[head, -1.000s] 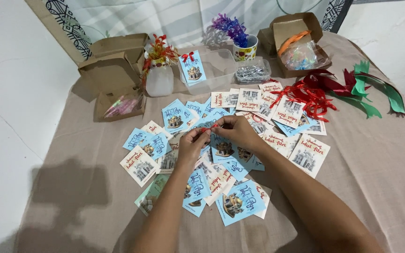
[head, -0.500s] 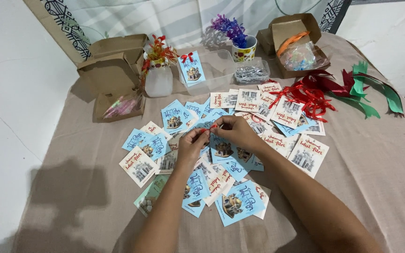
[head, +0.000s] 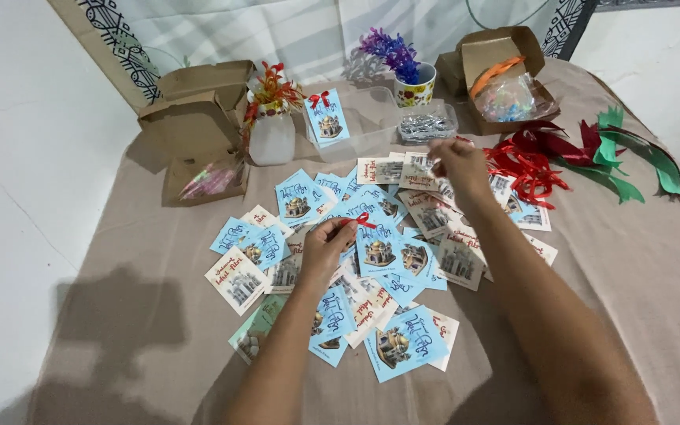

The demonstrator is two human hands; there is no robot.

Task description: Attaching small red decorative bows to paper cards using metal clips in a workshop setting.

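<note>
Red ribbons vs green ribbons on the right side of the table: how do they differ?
The red ribbons lie in a tangled heap beside the cards; the green ribbons are fewer, spread in long strips farther right toward the table edge. The right hand is close to the red, away from the green. Both lie loose on the tan cloth.

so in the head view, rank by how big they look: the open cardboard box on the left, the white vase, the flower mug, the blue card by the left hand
1. open cardboard box, clearly largest
2. white vase
3. blue card at the left hand and flower mug: they look alike, and the card lies nearer the camera, so unranked
</note>
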